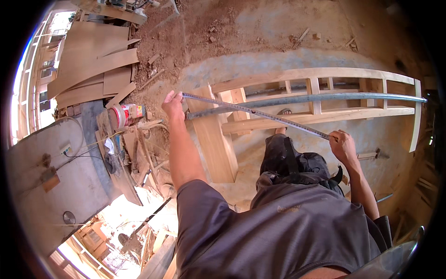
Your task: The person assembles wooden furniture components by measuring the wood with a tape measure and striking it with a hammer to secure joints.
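Measuring tape ran from 10 to 3 o'clock across the metal pipe, gripped by left hand and right hand; a loosened grip might have let it slip onto the timber frame.

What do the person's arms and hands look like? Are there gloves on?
No gloves: the left hand and right hand are both bare. The forearms are bare too. The sleeves are short, loose and dark grey, like the rest of the shirt.
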The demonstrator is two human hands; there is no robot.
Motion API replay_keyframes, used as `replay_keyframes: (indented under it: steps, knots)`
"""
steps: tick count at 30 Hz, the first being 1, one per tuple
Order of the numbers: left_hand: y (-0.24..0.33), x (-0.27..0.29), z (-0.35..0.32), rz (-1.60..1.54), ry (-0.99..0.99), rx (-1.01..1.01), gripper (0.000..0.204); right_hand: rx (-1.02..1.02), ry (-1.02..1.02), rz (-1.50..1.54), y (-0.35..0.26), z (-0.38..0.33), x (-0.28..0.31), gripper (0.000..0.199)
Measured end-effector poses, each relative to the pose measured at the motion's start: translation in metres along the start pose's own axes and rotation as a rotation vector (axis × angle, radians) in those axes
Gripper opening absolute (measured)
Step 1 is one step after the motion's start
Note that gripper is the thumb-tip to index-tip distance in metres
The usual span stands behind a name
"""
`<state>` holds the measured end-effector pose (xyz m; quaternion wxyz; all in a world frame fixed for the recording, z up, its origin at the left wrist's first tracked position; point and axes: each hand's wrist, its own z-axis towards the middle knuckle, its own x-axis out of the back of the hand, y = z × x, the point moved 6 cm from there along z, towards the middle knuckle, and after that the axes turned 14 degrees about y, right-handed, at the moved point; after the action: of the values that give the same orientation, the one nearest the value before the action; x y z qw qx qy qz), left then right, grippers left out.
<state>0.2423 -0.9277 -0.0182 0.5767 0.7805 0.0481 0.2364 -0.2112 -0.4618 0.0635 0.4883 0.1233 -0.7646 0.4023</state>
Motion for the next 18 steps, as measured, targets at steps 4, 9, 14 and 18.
replay_keyframes:
  steps: [4, 9, 14, 18]
  knots:
    - [-0.003, -0.015, -0.007, 0.145, 0.018, -0.026, 0.045, -0.029, -0.055, -0.010, 0.010, 0.012, 0.003, 0.017]
    - [-0.007, -0.014, 0.002, 0.231, 0.062, -0.059, 0.043, -0.006, -0.083, -0.008, 0.010, 0.020, 0.008, 0.017]
    - [-0.009, -0.005, -0.010, 0.370, 0.133, -0.181, 0.042, 0.027, -0.052, 0.064, 0.028, 0.020, 0.026, 0.015]
    - [-0.013, 0.009, -0.062, 0.247, 0.314, -0.333, 0.040, 0.021, -0.056, -0.029, 0.092, 0.012, 0.066, 0.014]
